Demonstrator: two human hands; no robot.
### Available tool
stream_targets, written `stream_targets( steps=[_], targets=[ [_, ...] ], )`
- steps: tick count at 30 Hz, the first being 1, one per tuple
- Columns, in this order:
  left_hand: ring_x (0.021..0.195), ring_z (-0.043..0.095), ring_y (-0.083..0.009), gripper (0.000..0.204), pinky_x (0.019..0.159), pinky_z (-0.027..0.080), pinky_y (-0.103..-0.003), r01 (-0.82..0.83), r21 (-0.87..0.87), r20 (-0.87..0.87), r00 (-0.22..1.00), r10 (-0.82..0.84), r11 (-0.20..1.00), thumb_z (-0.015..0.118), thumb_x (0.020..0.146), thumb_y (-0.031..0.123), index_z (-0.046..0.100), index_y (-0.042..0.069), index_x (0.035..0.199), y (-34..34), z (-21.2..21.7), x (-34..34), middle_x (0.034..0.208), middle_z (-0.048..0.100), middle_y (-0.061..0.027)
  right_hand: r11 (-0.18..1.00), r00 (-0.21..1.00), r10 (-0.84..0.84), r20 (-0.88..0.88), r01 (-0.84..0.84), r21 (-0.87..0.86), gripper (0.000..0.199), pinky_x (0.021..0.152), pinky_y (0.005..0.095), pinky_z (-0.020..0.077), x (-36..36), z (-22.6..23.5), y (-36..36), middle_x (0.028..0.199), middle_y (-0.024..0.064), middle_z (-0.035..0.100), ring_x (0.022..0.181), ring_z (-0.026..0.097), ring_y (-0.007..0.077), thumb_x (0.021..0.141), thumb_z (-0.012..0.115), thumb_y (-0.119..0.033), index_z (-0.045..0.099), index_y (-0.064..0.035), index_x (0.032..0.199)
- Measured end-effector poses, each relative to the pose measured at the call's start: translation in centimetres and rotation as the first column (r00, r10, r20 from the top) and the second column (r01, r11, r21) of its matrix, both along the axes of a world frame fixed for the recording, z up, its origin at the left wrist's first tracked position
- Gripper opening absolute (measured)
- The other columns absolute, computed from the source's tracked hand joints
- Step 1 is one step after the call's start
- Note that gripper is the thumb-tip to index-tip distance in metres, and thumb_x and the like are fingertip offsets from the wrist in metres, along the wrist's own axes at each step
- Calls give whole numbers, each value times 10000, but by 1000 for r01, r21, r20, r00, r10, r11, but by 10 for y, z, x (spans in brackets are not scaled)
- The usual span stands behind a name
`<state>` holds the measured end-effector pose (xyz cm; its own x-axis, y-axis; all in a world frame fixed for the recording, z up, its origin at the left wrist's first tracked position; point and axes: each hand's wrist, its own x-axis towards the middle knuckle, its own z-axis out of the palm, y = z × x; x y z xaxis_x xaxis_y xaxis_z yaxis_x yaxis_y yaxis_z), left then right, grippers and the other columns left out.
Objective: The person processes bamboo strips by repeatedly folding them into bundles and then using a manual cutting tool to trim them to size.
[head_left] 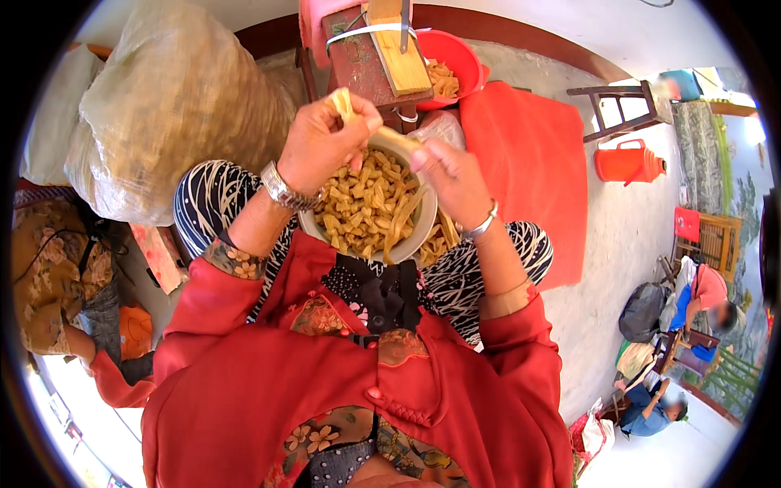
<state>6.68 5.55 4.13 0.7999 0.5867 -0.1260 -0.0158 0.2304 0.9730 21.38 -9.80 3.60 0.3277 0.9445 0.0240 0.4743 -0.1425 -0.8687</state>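
Note:
A white bowl (pixel 425 218) full of pale yellow cut strips rests on my lap. My left hand (pixel 321 145), with a metal watch on its wrist, is closed around one yellow strip (pixel 342 104) held above the bowl's far rim. My right hand (pixel 451 179), with a silver bangle, pinches the other end of a long yellow strip (pixel 399 140) over the bowl. Both hands meet just above the bowl. Some loose strips (pixel 439 240) lie on my lap beside the bowl.
Ahead stands a wooden bench (pixel 362 61) with a slicing board (pixel 399 45) and a red basin (pixel 455 57) of cut pieces. A big filled sack (pixel 163 106) sits at left, a red mat (pixel 529 154) and an orange watering can (pixel 626 163) at right. Two people sit far right.

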Motion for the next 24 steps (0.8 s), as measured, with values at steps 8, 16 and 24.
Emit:
stream_targets(
  steps=[8,16,24],
  targets=[
    [489,468,-54,53,462,415,-201,-109,10,246,964,103,994,544,852,68,580,31,838,53,42,69,642,553,-3,968,817,-190,545,63,244,337,514,420,403,71,51,70,586,149,516,547,524,348,916,489,-330,537,-56,725],
    [473,538,-100,103,430,441,-248,-255,409,33,964,266,876,556,818,70,590,31,729,82,-1,100,590,566,-31,989,712,-144,687,135,68,239,608,465,441,94,32,107,703,150,601,690,584,359,888,526,-284,575,-75,784],
    [494,478,-22,206,454,402,-185,151,357,-245,967,-63,922,603,884,226,598,26,934,36,6,12,701,580,6,969,950,-218,224,182,168,230,549,329,432,52,10,31,652,124,550,577,543,258,910,534,-254,586,-44,833]
  ],
)
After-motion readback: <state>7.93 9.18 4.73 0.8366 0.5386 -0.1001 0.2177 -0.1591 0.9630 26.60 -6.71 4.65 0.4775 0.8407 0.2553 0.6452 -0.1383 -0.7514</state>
